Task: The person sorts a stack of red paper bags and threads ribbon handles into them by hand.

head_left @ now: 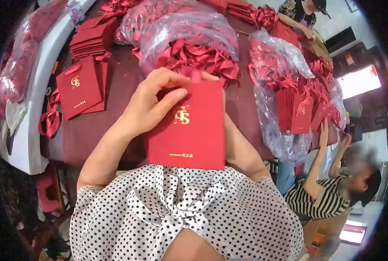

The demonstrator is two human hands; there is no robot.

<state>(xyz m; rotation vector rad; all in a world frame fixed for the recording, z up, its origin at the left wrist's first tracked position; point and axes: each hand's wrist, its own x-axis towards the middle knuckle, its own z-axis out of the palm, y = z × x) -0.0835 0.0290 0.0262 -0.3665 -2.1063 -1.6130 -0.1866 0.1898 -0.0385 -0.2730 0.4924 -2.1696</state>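
A red paper bag (198,135) with gold lettering is held upright in front of my chest. My left hand (161,95) is closed at the bag's top left, thumb on the front and fingers near the pink-red ribbon (195,77) at its top edge. My right hand (211,76) is mostly hidden behind the bag; only a little of it shows at the top edge, so its grip cannot be made out. Beyond the bag, a clear plastic bag (189,28) holds a heap of red ribbons (207,61).
Red bags (78,89) lie at the left, below a stack of red bags (94,41). At the right, plastic wrap (268,117) surrounds more bags (300,111). A person in stripes (320,195) reaches in there; another person (305,17) is at the far right.
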